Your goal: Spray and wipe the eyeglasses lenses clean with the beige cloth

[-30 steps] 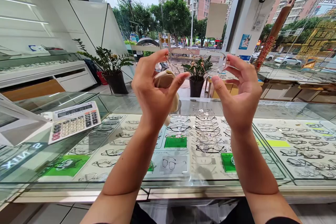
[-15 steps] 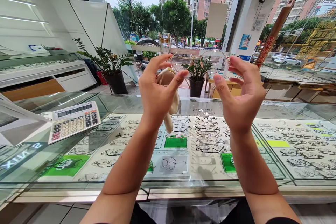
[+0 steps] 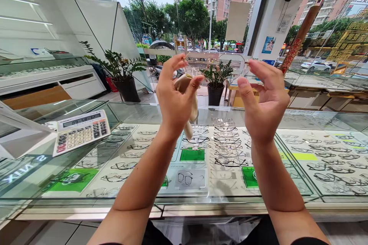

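Observation:
A pair of thin-rimmed eyeglasses (image 3: pixel 218 58) is held up level in front of the window, its clear lenses hard to pick out against the street. My left hand (image 3: pixel 177 92) grips the left end of the frame between fingers and thumb. A cream cloth (image 3: pixel 192 116) is tucked in the same hand and hangs below the palm. My right hand (image 3: pixel 263 99) pinches the other end of the frame with its fingertips, the thumb a little lower. Both hands are raised above the glass counter.
Below my arms, a glass display counter (image 3: pixel 184 200) holds rows of eyeglass frames (image 3: pixel 227 141). A white calculator (image 3: pixel 82 130) lies on its left top. Potted plants (image 3: pixel 126 88) stand beyond the counter, before large windows. Another display case (image 3: pixel 322 80) is at the far right.
My left hand has shifted slightly right and the cloth has moved with it. The eyeglasses have tilted and shifted a little. My right hand has barely moved.

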`<state>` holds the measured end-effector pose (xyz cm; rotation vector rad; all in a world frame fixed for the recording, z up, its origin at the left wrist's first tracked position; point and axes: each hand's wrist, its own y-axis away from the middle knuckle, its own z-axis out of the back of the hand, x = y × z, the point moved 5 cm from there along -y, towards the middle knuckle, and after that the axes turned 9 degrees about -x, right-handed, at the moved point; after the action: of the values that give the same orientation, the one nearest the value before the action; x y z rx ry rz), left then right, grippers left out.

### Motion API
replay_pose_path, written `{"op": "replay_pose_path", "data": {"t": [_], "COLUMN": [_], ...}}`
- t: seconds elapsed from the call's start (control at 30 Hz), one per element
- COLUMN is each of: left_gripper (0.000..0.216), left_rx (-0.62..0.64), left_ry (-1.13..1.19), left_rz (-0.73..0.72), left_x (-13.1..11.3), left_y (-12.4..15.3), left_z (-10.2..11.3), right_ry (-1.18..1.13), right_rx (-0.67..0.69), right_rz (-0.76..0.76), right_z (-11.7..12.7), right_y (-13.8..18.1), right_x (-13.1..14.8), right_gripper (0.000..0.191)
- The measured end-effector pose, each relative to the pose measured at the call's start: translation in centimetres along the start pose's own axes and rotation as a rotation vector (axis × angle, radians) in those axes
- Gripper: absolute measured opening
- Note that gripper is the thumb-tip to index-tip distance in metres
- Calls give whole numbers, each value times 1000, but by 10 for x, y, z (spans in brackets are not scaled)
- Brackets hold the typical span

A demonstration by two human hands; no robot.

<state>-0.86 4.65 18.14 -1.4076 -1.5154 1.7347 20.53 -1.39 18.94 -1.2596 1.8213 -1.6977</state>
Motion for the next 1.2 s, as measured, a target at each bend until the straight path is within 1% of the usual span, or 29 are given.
{"op": "replay_pose_path", "data": {"t": [0.07, 0.13, 0.27, 0.37, 0.47, 0.67, 0.83, 0.93, 1.1, 1.2], "left_gripper": [63, 64, 69, 71, 72, 67, 66, 63, 67, 64], "left_rx": [-39, -70, -131, -93, -60, -108, -103, -87, -39, -54], "left_ry": [-47, -83, -132, -136, -116, -126, -139, -131, -54, -84], "left_rz": [-49, -80, -114, -125, -134, -144, -136, -100, -60, -60], "left_x": [-6, -11, -17, -17, -16, -18, -23, -24, -20, -21], "left_y": [3, 5, 7, 8, 9, 9, 10, 11, 11, 12], "left_z": [1, 1, 2, -1, -4, -1, 1, 0, -3, -1], "right_ry": [-76, -133, -157, -188, -234, -277, -336, -364, -413, -423], "right_rx": [1, 11, -4, -31, -30, 15, 64, 88, 85, 79], "right_rz": [-57, -114, -184, -228, -277, -332, -376, -417, -481, -502], "right_z": [-3, -6, -7, -6, -6, -8, -10, -10, -8, -8], "right_y": [-1, -2, -4, -5, -5, -5, -6, -7, -8, -8], "right_x": [-9, -18, -31, -37, -42, -45, -48, -49, -48, -48], "right_gripper": [32, 31, 32, 30, 30, 34, 33, 34, 31, 27]}}
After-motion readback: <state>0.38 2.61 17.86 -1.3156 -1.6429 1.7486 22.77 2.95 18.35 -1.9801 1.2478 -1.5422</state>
